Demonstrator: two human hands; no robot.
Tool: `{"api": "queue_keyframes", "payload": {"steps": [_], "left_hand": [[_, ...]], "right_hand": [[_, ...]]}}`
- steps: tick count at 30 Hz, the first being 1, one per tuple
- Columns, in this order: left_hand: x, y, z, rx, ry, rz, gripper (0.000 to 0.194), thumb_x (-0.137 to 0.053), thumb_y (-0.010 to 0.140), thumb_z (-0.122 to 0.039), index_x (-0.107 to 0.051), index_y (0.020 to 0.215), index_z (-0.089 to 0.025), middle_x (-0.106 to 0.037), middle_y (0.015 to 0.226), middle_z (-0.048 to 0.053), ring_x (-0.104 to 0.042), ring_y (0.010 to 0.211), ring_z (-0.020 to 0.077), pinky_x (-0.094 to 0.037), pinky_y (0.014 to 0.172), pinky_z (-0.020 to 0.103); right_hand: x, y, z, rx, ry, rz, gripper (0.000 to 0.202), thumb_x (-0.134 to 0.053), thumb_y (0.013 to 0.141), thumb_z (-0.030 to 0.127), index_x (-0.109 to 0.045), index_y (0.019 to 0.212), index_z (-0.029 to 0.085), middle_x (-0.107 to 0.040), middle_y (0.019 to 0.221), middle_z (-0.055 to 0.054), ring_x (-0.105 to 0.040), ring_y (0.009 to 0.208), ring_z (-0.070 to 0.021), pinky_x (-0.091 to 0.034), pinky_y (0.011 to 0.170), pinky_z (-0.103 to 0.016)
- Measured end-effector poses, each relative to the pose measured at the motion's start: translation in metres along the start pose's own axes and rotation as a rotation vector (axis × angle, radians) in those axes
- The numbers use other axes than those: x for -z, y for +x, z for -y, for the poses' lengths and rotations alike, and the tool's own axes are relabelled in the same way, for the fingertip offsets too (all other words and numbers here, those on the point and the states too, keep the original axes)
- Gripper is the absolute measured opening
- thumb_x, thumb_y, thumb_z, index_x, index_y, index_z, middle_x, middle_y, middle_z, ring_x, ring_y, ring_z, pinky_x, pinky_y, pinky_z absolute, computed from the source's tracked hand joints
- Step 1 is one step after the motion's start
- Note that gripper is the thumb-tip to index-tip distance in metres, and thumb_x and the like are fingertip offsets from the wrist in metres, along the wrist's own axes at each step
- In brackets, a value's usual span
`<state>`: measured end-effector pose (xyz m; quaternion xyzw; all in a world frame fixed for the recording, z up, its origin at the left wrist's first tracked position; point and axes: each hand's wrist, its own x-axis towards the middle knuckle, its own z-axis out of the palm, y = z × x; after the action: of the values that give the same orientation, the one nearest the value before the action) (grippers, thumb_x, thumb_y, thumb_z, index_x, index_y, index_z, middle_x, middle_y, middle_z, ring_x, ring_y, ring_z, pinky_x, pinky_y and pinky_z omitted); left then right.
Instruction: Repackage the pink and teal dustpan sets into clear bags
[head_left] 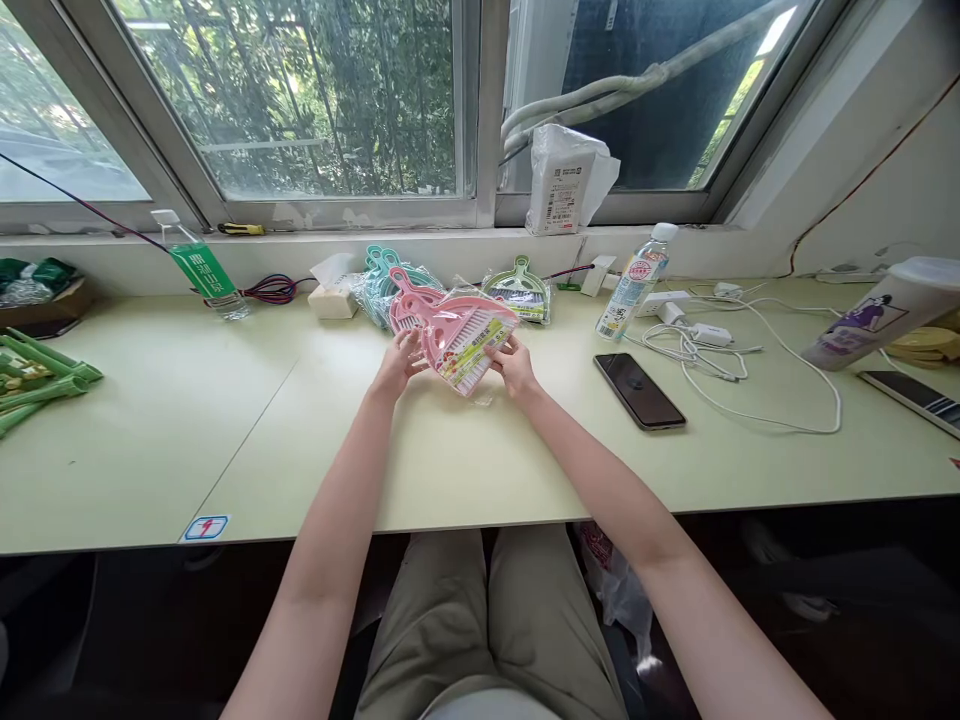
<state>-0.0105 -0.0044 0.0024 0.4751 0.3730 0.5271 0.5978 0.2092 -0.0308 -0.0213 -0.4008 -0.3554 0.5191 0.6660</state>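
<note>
Pink mini dustpan-and-brush sets (466,345) in clear wrappers, at least two overlapping, are between my hands over the middle of the table. White bristles and a yellow-green label show on the front one. My left hand (399,364) is closed on the lower left side of the pink sets. With thumb and fingers, my right hand (513,365) pinches the right edge by the label. Behind them lie wrapped teal sets (375,285), partly hidden, and a green dustpan-and-brush set (523,290) in its wrapper.
A phone (640,390) and white cables (697,350) lie to the right, near a clear bottle (637,282) and a large cup (889,310). To the left are a green-labelled bottle (202,270), a tissue pack (332,290) and green stalks (41,380). Windows rise behind the table (247,440).
</note>
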Motion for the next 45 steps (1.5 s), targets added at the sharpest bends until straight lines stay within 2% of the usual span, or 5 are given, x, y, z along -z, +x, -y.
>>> {"api": "queue_keyframes", "payload": {"steps": [5,18,32,38,45], "left_hand": [[-0.016,-0.006,0.009,0.186,0.069,0.237,0.051,-0.084,0.07,-0.047,-0.069,0.106,-0.014,-0.074,0.103,0.013,-0.074,0.081,0.0197,-0.061,0.072,0.029],[-0.009,-0.006,0.007,0.225,0.301,0.12,0.027,-0.078,0.078,-0.039,-0.075,0.083,-0.013,-0.078,0.086,0.015,-0.072,0.061,0.0199,-0.055,0.055,0.025],[0.014,0.009,0.007,0.049,0.263,-0.385,0.018,-0.07,0.082,-0.031,-0.071,0.088,-0.013,-0.07,0.081,0.006,-0.063,0.055,0.0126,-0.052,0.061,0.028],[0.007,0.004,0.0,-0.384,0.551,-0.667,0.047,-0.065,0.085,-0.03,-0.055,0.13,-0.023,-0.056,0.14,0.012,-0.061,0.118,0.0241,-0.044,0.105,0.037],[0.0,-0.003,-0.004,-0.377,0.773,-0.384,0.019,-0.069,0.083,-0.036,-0.07,0.092,-0.02,-0.073,0.098,0.01,-0.064,0.109,0.0288,-0.04,0.106,0.038]], "right_hand": [[0.002,0.005,-0.001,0.057,0.077,-0.114,0.035,-0.08,0.067,0.02,-0.06,0.096,0.021,-0.074,0.097,-0.003,-0.072,0.099,-0.0189,-0.061,0.092,-0.038],[0.008,0.006,0.004,0.015,0.034,-0.117,0.033,-0.079,0.069,0.017,-0.06,0.096,0.021,-0.073,0.096,-0.003,-0.073,0.092,-0.0182,-0.063,0.09,-0.038],[-0.004,-0.004,0.003,-0.131,-0.054,0.086,0.032,-0.079,0.069,0.007,-0.066,0.096,0.019,-0.077,0.09,-0.003,-0.076,0.083,-0.0202,-0.064,0.089,-0.044],[0.004,0.0,0.008,-0.123,-0.071,0.067,0.03,-0.077,0.069,0.003,-0.068,0.093,0.019,-0.077,0.084,-0.001,-0.074,0.074,-0.0168,-0.065,0.084,-0.041],[0.007,-0.006,0.017,-0.203,-0.183,0.348,0.037,-0.081,0.065,0.009,-0.073,0.1,0.018,-0.079,0.089,-0.004,-0.074,0.076,-0.0182,-0.065,0.08,-0.039]]}}
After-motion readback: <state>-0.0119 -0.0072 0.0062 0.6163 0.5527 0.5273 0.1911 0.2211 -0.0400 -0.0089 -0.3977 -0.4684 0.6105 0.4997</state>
